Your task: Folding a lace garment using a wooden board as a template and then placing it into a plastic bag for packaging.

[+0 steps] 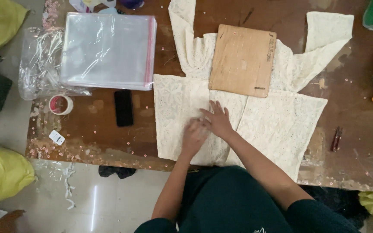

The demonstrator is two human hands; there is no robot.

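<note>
Status from my end: cream lace garment [277,121] lies flat on the brown wooden table [359,146], sleeves spread toward the far edge. A thin wooden board [242,59] sits on its upper middle, apparently as a folding template. My read: the left side panel is already folded inward over the middle, right side and sleeves not yet folded, so roughly early-to-mid fold, nothing bagged.

Left hand [195,134] is blurred, pressing on the fabric near the centre seam; can't tell if the fingers pinch cloth or just rub. Right hand [217,121] is flat, fingers spread, holding nothing, palm down on the garment just beside the left.

Materials: fabric is soft eyelet lace, matte, slightly wrinkled. Board is rigid, rounded corners, scuffed. Stack of clear plastic bags [109,49] with a red strip, glossy, left of the garment. Tape roll [60,104] and black phone [123,108] sit between. Table top is worn, scattered with small sequins.
</note>
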